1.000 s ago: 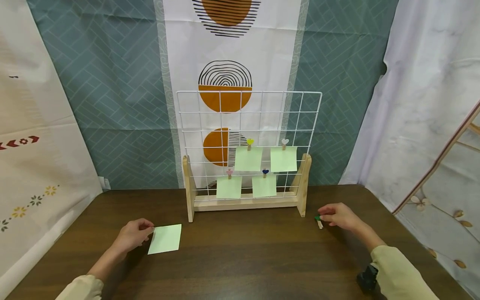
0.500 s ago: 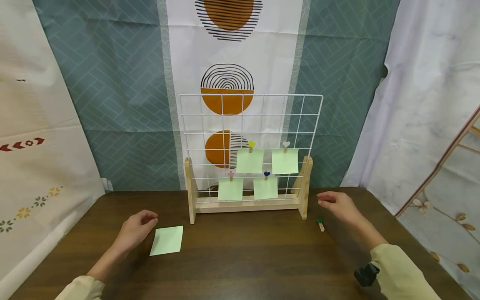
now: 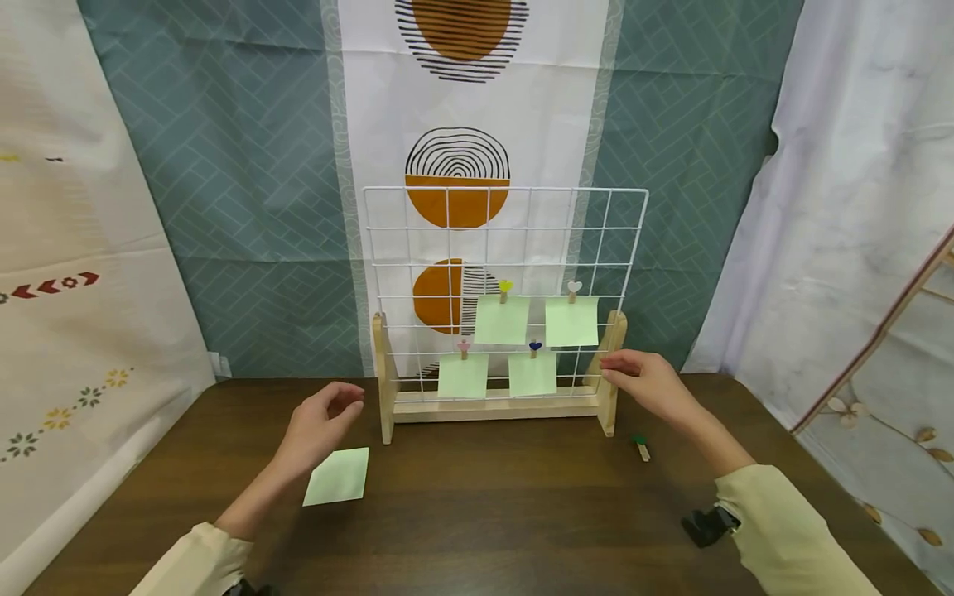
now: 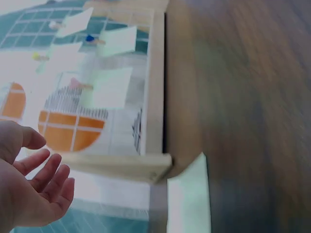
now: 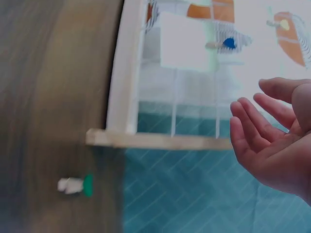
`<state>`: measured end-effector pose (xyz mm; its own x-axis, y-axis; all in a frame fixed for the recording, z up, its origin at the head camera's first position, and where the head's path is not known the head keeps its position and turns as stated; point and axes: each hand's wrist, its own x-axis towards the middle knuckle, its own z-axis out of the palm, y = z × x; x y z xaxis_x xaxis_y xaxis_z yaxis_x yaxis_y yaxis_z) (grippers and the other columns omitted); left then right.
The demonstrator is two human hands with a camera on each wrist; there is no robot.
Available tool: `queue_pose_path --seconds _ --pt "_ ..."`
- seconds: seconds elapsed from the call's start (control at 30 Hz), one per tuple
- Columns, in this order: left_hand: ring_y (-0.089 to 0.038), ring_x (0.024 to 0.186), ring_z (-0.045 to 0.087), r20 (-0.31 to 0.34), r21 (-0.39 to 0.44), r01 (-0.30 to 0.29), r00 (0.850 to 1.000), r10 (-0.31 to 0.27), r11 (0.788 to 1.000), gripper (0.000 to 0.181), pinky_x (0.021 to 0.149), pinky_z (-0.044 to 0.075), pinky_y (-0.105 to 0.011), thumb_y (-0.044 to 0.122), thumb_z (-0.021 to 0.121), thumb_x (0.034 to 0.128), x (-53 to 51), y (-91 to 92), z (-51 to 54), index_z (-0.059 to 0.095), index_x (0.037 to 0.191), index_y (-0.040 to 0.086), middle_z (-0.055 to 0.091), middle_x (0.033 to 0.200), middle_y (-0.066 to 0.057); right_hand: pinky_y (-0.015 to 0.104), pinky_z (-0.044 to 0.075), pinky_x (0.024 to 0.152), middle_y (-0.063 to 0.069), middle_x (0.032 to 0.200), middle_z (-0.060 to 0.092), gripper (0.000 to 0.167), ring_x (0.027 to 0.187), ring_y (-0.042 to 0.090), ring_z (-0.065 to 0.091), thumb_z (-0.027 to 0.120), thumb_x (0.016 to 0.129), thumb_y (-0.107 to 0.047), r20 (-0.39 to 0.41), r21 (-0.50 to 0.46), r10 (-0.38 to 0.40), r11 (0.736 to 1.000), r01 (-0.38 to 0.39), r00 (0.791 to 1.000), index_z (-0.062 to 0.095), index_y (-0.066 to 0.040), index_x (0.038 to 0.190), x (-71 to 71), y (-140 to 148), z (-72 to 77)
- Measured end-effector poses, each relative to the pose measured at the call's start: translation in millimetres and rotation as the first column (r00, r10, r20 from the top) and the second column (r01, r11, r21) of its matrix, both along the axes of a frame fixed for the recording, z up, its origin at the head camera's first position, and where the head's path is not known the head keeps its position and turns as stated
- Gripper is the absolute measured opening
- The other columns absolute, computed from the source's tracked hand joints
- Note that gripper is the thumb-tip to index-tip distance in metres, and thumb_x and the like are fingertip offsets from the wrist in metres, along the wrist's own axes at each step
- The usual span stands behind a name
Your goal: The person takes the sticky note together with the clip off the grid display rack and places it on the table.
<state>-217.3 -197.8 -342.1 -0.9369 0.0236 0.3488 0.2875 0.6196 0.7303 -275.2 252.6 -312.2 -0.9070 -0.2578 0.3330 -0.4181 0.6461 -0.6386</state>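
Note:
A white wire grid [image 3: 507, 228] stands upright in a wooden base [image 3: 495, 410]. Four green notes hang on it, among them one [image 3: 501, 320] under a yellow heart clip [image 3: 505, 290] and one [image 3: 463, 376] under a pink clip [image 3: 464, 348]. My left hand [image 3: 316, 426], empty with fingers loosely bent, hovers left of the base, above a loose green note [image 3: 339, 477] on the table. At the base's right post is my right hand [image 3: 652, 387], also empty, its fingers relaxed. A green-topped clip [image 3: 642, 449] lies on the table below it.
The dark wooden table [image 3: 477, 513] carries the stand near its back edge. Behind it hangs a teal and white patterned cloth [image 3: 261, 207]. Pale cloths hang on the left [image 3: 97, 331] and on the right [image 3: 842, 248].
Both hands have let go and lifted: the left off the loose note, the right off the green clip. Both have since moved inward, towards the grid.

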Motion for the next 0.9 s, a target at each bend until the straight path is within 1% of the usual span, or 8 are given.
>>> queue_pose_path --seconds 0.1,0.2,0.4,0.5,0.63,0.73,0.9 --pt "-0.032 0.104 0.061 0.008 0.044 0.034 0.999 -0.034 0.998 0.025 0.089 0.048 -0.045 0.008 0.057 0.0955 -3.4 12.1 5.8 0.061 0.117 -0.003 0.065 0.113 -0.018 0.048 0.049 0.088 0.02 0.116 0.065 0.033 0.108 0.036 0.061 0.061 0.095 -0.013 0.016 -0.029 0.028 0.999 -0.028 0.999 0.061 0.006 0.121 0.1 -12 7.3" --pt "-0.032 0.105 0.06 0.012 0.065 0.056 0.998 -0.056 0.996 0.026 0.091 0.047 -0.045 0.007 0.057 0.0956 -7.7 22.9 11.6 0.06 0.119 -0.004 0.064 0.114 -0.018 0.046 0.049 0.088 0.021 0.118 0.064 0.035 0.108 0.035 0.061 0.061 0.095 -0.014 0.021 -0.048 0.049 0.998 -0.047 0.999 0.06 0.007 0.123 -0.7 -22 15.1" --pt "-0.03 0.101 0.062 -0.035 0.069 0.092 0.995 -0.09 0.993 0.026 0.088 0.048 -0.045 0.005 0.057 0.0937 -18.4 42.4 23.7 0.061 0.119 -0.003 0.065 0.11 -0.017 0.047 0.049 0.09 0.019 0.121 0.063 0.036 0.112 0.033 0.059 0.06 0.096 -0.014 0.016 -0.054 0.076 0.996 -0.075 0.997 0.058 0.006 0.126 -4.1 -41 32.1" --pt "-0.031 0.102 0.061 -0.061 0.064 0.116 0.992 -0.112 0.991 0.029 0.089 0.048 -0.045 0.004 0.057 0.0933 -24.0 50.1 29.0 0.06 0.121 -0.004 0.065 0.112 -0.017 0.047 0.048 0.091 0.02 0.123 0.062 0.037 0.114 0.034 0.058 0.06 0.096 -0.014 0.011 -0.069 0.097 0.993 -0.096 0.995 0.057 0.006 0.127 -5.8 -50 39.2" --pt "-0.032 0.105 0.06 -0.084 0.122 0.131 0.989 -0.121 0.984 0.031 0.091 0.047 -0.046 0.003 0.057 0.0934 -36.6 58.0 35.6 0.058 0.124 -0.005 0.064 0.117 -0.02 0.047 0.047 0.092 0.021 0.124 0.061 0.038 0.114 0.034 0.058 0.06 0.096 -0.013 -0.003 -0.086 0.119 0.989 -0.119 0.993 0.056 0.007 0.128 -9.5 -62 46.4" --pt "-0.033 0.107 0.059 -0.079 0.165 0.131 0.99 -0.12 0.978 0.032 0.092 0.046 -0.046 0.003 0.057 0.0932 -46.3 64.0 39.7 0.059 0.124 -0.005 0.063 0.118 -0.021 0.046 0.048 0.092 0.02 0.124 0.061 0.038 0.114 0.033 0.058 0.059 0.096 -0.013 0.002 -0.087 0.122 0.989 -0.121 0.993 0.056 0.006 0.129 -11.8 -72 51.3" --pt "-0.032 0.107 0.058 -0.05 0.161 0.141 0.99 -0.135 0.977 0.027 0.088 0.048 -0.044 0.005 0.059 0.0933 -53.4 78.5 49.2 0.062 0.119 -0.004 0.064 0.115 -0.019 0.044 0.05 0.09 0.021 0.124 0.061 0.037 0.111 0.032 0.06 0.058 0.097 -0.011 0.007 -0.092 0.114 0.989 -0.113 0.993 0.055 0.007 0.129 -15.9 -87 60.6"
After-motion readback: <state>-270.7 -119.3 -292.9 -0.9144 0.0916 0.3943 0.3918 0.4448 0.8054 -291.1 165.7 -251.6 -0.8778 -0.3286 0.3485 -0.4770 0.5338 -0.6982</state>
